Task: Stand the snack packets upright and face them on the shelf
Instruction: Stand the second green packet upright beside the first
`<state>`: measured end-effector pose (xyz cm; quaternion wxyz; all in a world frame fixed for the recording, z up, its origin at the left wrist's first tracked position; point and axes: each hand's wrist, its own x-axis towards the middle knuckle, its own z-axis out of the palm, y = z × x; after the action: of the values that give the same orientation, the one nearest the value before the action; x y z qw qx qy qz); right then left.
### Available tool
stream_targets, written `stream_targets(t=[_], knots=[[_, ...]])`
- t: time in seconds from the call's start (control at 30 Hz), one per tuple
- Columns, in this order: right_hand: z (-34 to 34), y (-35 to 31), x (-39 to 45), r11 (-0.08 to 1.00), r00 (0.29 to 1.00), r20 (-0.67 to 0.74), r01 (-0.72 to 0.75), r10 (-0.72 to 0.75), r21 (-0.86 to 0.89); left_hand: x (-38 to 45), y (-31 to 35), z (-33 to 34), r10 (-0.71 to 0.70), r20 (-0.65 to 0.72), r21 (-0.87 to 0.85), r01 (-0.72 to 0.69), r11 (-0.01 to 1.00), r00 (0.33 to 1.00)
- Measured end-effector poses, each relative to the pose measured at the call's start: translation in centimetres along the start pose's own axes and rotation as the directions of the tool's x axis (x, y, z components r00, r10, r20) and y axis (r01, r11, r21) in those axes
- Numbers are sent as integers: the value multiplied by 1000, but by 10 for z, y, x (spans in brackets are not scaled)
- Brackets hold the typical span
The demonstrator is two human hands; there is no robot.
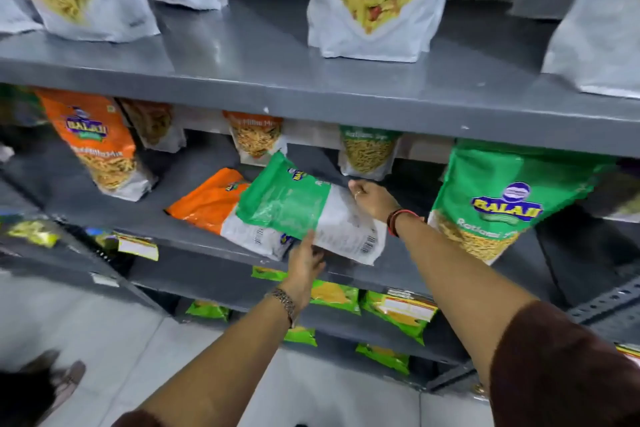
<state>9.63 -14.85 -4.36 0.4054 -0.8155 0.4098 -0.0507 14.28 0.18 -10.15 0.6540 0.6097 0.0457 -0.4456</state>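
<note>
A green and white snack packet (298, 208) lies back side up on the middle grey shelf (194, 239), partly over an orange packet (207, 201) that also lies flat. My right hand (372, 199) grips the green packet's far right edge. My left hand (304, 265) holds its near edge from below, fingers under the packet. An upright green packet (498, 204) stands to the right and an upright orange packet (98, 142) to the left. Smaller packets (367, 152) stand at the back of the shelf.
The upper shelf (311, 90) overhangs close above and carries tall white packets (374, 0). Lower shelves hold small green packets (398, 312) and price tags (136, 246). A second rack (52, 263) stands at left. Someone's foot (65, 381) is on the tiled floor.
</note>
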Motion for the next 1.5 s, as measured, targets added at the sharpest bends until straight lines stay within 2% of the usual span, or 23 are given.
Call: stream_targets(t=[0.13, 0.2, 0.3, 0.4, 0.5, 0.6, 0.73, 0.87, 0.93, 1.03, 1.13, 1.2, 1.3, 1.43, 1.5], knots=[[20, -14, 39, 994, 992, 83, -95, 99, -58, 18, 3, -10, -3, 77, -11, 4, 1000, 997], [22, -13, 50, 987, 987, 46, -158, 157, 27, 26, 5, -16, 40, 104, -35, -36, 999, 994], [14, -10, 41, 949, 970, -43, -226, 241, 219, 33, 15, -19, 171, 148, -11, -171, 985, 974], [16, 7, 26, 912, 949, -177, -180, 260, 369, 42, 31, -18, 278, 136, 34, -285, 958, 951], [22, 22, 7, 848, 907, -265, -160, 329, 506, 51, 48, -14, 345, 222, 109, -375, 921, 912], [24, 30, -2, 794, 871, -349, -73, 345, 604, 63, 65, -5, 369, 321, 131, -427, 895, 872], [20, 30, -13, 733, 843, -359, -59, 400, 677, 74, 75, 6, 365, 258, 201, -419, 885, 895], [18, 31, -14, 632, 869, -251, -89, 427, 770, 74, 62, 1, 255, 270, 347, -341, 873, 928], [17, 31, -14, 647, 864, -204, -169, 460, 743, 85, 48, -5, 164, 292, 464, -289, 837, 942], [20, 36, -25, 709, 846, -240, -207, 476, 675, 105, 34, -4, 84, 256, 549, -217, 808, 963], [26, 43, -39, 722, 843, -221, -251, 491, 645, 87, 53, 14, 86, 199, 497, -176, 850, 976], [35, 47, -46, 654, 862, -140, -254, 487, 712, 81, 58, 26, 111, 181, 462, -184, 867, 977], [46, 48, -51, 573, 895, -45, -245, 443, 782, 79, 62, 36, 97, 225, 382, -180, 907, 969], [52, 48, -58, 625, 933, -29, -216, 358, 750, 70, 71, 47, 132, 200, 346, -196, 918, 971], [45, 47, -61, 679, 935, -78, -192, 346, 709, 60, 74, 48, 169, 150, 325, -210, 922, 974]])
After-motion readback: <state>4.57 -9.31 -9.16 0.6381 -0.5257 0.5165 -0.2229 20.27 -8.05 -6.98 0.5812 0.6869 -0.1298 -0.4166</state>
